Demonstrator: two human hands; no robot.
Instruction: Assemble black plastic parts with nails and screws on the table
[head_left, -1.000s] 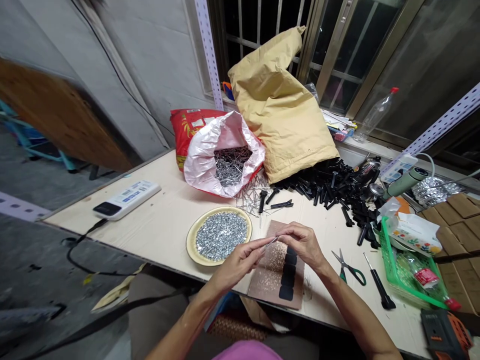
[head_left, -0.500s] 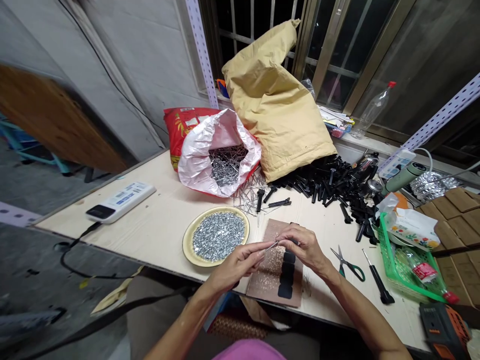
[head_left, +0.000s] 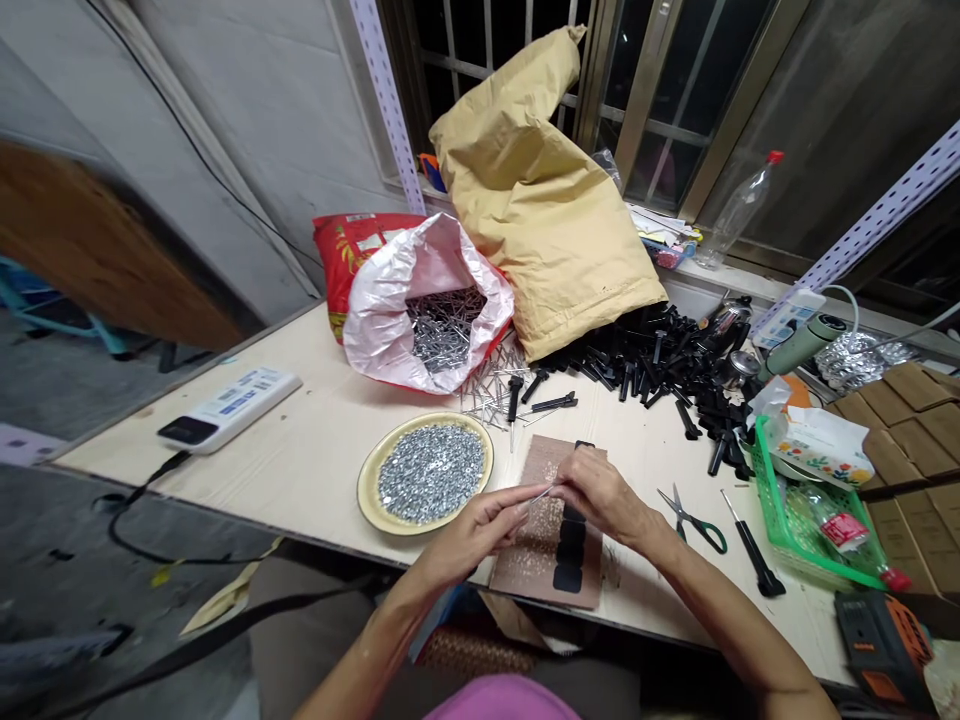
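Over a brown board [head_left: 517, 575] my two hands meet. My left hand [head_left: 484, 528] is closed in a pinch on a thin metal pin [head_left: 541, 493], which points toward my right hand. Curled fingers of my right hand [head_left: 606, 500] close around the pin's far end; whether a small part sits there is hidden. Dark rounded pads [head_left: 568, 578] run in a row along the board under my right hand. Left of the board stands a yellowish dish [head_left: 367, 503] full of small silvery metal pieces [head_left: 431, 470].
Behind the dish, an open red bag [head_left: 356, 335] holds many metal pins. A tan paper sack [head_left: 555, 230] leans beside a heap of black plastic parts [head_left: 645, 350]. On the right lie scissors [head_left: 694, 522], a black-handled screwdriver [head_left: 754, 550] and a green basket [head_left: 795, 540]. A white device [head_left: 232, 405] lies left.
The view has shifted slightly. My right hand has turned a little and its fingers are curled more tightly at the pin's end. My left hand keeps its pinch.
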